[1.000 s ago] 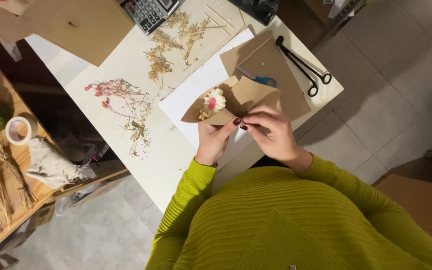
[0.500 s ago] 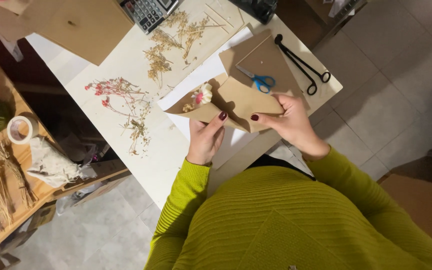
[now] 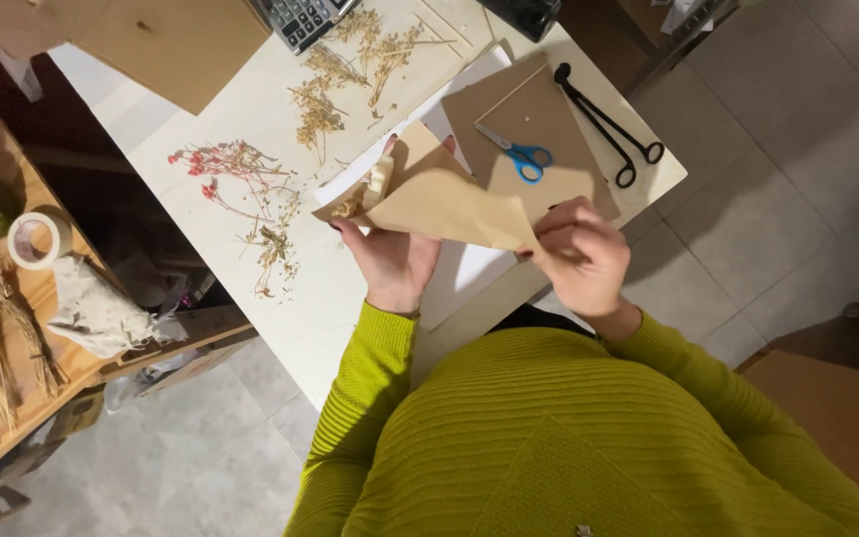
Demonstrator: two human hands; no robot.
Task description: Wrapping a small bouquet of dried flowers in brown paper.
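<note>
Here, at the worktop's (image 3: 280,109) near edge — left hand (image 3: 395,261) cupped under a brown paper cone (image 3: 439,204) of dried flowers (image 3: 375,184), right hand (image 3: 581,257) pinching its pointed end; blue scissors (image 3: 515,154) just beyond.

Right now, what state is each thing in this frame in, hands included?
Left hand: shut on the kraft paper cone, at its wide end.
Right hand: pinching the cone's narrow end.
Kraft paper cone: rolled, held above the table, dried flowers inside.
Blue scissors: closed, lying on brown card.
Black long-handled scissors: closed, lying flat.
Tape roll: lying flat on the wooden bench.
</note>
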